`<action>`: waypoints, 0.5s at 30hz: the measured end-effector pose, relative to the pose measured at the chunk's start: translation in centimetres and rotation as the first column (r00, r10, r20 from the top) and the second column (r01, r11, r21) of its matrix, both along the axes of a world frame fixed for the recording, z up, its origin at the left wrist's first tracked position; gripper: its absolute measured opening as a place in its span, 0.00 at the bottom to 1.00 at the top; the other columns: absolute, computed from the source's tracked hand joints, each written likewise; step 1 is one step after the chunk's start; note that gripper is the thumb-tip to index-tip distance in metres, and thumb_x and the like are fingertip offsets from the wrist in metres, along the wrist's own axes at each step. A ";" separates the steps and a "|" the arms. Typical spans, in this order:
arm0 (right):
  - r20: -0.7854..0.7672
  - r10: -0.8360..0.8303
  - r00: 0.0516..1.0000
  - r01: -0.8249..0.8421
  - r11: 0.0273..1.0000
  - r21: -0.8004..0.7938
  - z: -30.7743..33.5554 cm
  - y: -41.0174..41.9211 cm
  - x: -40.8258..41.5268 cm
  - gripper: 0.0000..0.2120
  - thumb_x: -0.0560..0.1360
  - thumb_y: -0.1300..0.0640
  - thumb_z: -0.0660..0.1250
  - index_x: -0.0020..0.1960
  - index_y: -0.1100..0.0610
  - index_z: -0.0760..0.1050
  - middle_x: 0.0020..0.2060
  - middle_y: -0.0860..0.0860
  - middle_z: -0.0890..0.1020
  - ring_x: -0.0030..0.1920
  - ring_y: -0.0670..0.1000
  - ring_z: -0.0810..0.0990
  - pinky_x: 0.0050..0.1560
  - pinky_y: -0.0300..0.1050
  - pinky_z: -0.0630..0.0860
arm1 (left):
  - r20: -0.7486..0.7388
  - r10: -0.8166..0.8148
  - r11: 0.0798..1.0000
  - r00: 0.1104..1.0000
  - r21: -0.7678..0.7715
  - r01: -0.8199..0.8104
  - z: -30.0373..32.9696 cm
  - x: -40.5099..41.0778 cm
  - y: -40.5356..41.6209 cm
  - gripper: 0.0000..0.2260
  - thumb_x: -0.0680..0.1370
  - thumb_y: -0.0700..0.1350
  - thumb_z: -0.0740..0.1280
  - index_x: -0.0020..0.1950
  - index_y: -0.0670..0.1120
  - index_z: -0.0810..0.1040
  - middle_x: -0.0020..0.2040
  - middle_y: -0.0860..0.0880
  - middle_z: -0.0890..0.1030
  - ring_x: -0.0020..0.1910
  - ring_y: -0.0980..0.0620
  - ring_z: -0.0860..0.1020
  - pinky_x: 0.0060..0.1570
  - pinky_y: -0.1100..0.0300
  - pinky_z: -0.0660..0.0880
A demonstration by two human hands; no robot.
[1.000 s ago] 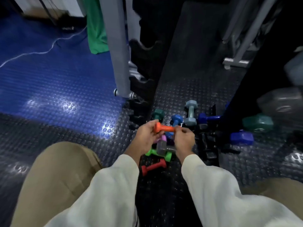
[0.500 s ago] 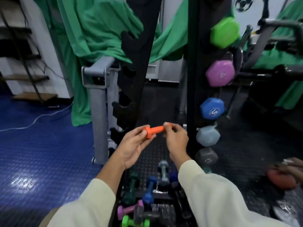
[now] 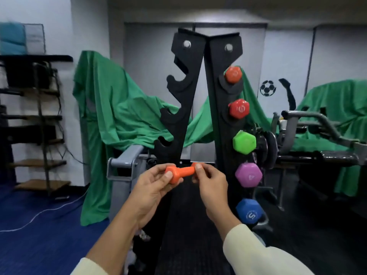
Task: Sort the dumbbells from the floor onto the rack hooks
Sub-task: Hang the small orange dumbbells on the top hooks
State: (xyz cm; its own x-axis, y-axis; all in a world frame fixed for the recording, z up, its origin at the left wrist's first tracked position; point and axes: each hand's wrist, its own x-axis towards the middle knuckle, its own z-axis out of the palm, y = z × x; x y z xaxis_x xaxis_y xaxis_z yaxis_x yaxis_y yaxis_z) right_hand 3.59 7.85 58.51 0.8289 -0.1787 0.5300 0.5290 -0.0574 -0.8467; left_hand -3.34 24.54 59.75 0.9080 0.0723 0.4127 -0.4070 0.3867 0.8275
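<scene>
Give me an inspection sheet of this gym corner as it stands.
Surface: blue floor on the left, black mat under the rack.
Job's things: orange dumbbell held level before the rack; left hooks bare, right side carries five dumbbells.
Clutter: green cloth draped over equipment.
Hands: left hand and right hand each grip one end.
Cables: white cable on the blue floor.
Surroundings: shelf at left, bench at right.

glossy orange dumbbell (image 3: 179, 173), matt black rack (image 3: 181, 100)
</scene>
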 end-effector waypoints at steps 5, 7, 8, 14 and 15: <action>0.144 0.132 0.981 -0.151 0.980 0.130 5.3 1.3 -0.1 0.07 0.83 0.52 0.71 0.56 0.53 0.86 0.46 0.50 0.89 0.49 0.51 0.89 0.58 0.60 0.84 | 0.150 0.079 0.990 0.986 0.108 -0.096 5.4 -2.0 0.3 0.17 0.75 0.41 0.71 0.63 0.39 0.80 0.58 0.40 0.86 0.59 0.39 0.84 0.59 0.53 0.82; 0.201 0.174 0.964 -0.211 0.960 0.185 7.5 1.7 0.1 0.07 0.82 0.55 0.72 0.57 0.56 0.86 0.50 0.52 0.89 0.52 0.54 0.89 0.60 0.60 0.83 | 0.254 0.152 0.957 0.955 0.203 -0.207 7.5 -2.9 0.0 0.15 0.76 0.41 0.72 0.62 0.41 0.81 0.56 0.43 0.87 0.59 0.41 0.85 0.61 0.50 0.80; 0.220 0.182 0.958 -0.225 0.955 0.193 8.6 1.9 0.2 0.07 0.82 0.56 0.72 0.57 0.57 0.86 0.50 0.53 0.89 0.53 0.54 0.88 0.61 0.59 0.83 | 0.310 0.188 0.932 0.932 0.244 -0.269 8.6 -3.2 -0.1 0.13 0.77 0.40 0.72 0.61 0.42 0.82 0.56 0.45 0.87 0.58 0.44 0.85 0.61 0.51 0.80; 0.302 0.084 0.950 -0.151 0.966 0.209 13.5 2.5 2.0 0.11 0.80 0.54 0.75 0.62 0.52 0.83 0.52 0.47 0.88 0.55 0.42 0.86 0.65 0.50 0.81 | 0.548 0.378 0.753 0.747 0.288 -0.592 13.9 -4.1 -0.1 0.11 0.80 0.38 0.72 0.59 0.51 0.83 0.52 0.57 0.87 0.53 0.58 0.85 0.53 0.67 0.79; 0.309 0.091 0.947 -0.157 0.968 0.196 14.1 2.9 2.1 0.14 0.79 0.53 0.75 0.65 0.52 0.82 0.54 0.45 0.87 0.56 0.38 0.84 0.65 0.45 0.80 | 0.578 0.413 0.709 0.704 0.280 -0.647 14.7 -4.1 -0.1 0.11 0.80 0.39 0.72 0.59 0.52 0.82 0.51 0.59 0.86 0.52 0.59 0.85 0.53 0.67 0.79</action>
